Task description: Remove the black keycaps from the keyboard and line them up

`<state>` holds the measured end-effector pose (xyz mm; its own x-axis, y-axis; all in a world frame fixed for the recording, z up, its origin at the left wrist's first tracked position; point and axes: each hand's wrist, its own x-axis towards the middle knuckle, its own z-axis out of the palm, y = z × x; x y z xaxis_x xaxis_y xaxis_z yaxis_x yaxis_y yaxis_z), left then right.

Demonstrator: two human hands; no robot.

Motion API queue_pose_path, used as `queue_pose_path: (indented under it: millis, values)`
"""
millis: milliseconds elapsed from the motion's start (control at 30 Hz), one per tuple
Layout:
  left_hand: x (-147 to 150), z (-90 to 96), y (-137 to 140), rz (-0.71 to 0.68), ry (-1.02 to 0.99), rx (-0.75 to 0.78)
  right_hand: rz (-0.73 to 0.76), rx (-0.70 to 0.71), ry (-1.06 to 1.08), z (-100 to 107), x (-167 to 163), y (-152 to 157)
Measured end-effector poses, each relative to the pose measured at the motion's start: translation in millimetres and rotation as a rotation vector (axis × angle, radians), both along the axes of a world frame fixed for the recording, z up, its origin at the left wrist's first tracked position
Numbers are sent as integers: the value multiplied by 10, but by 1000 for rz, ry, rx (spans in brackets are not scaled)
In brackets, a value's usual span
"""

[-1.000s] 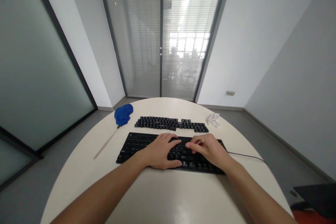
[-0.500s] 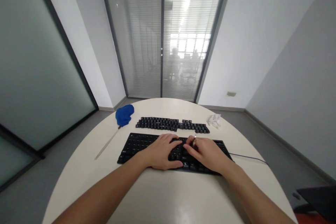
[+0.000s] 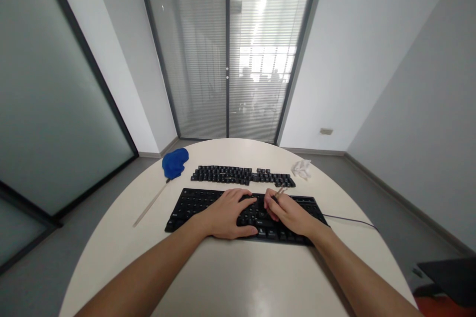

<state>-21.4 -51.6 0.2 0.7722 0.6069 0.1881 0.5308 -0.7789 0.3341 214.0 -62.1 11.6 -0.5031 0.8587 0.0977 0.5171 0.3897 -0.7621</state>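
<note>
A black keyboard lies on the round table, its keys partly covered by both hands. My left hand rests over its middle, palm down with thumb and fingers spread, holding nothing. Over the right part of the keyboard, my right hand is closed around a small two-pronged wire tool that looks like a keycap puller. Its thin prongs stick up above the fingers, while its lower end is hidden. Behind the keyboard, loose black keycaps are laid out in rows.
A blue cloth and a thin stick brush lie at the left on the pale table. Crumpled white tissue sits at the back right. The keyboard's cable runs off the right edge. A dark chair stands at the lower right.
My right hand has turned and its fingers have curled in more tightly, and the wire prongs now show more clearly above them. My left hand has stayed in place.
</note>
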Motion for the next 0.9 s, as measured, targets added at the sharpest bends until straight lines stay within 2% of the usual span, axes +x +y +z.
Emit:
queue_pose_path:
  millis: [367,600,700,767,900]
  values:
    - [0,-4,6,-7,-16,0,-41,51,-8,-61,-32,20]
    - [-7,3,-5,0,-1,4,-37,233,-151,3,23,39]
    - [-5,11,-7,-1,-7,-4,18,300,-84,23,62,47]
    - [-2,20,-10,-2,-14,-10,45,267,-24,10,82,50]
    - [4,41,-16,-5,-9,-9,-14,57,50,-46,120,64]
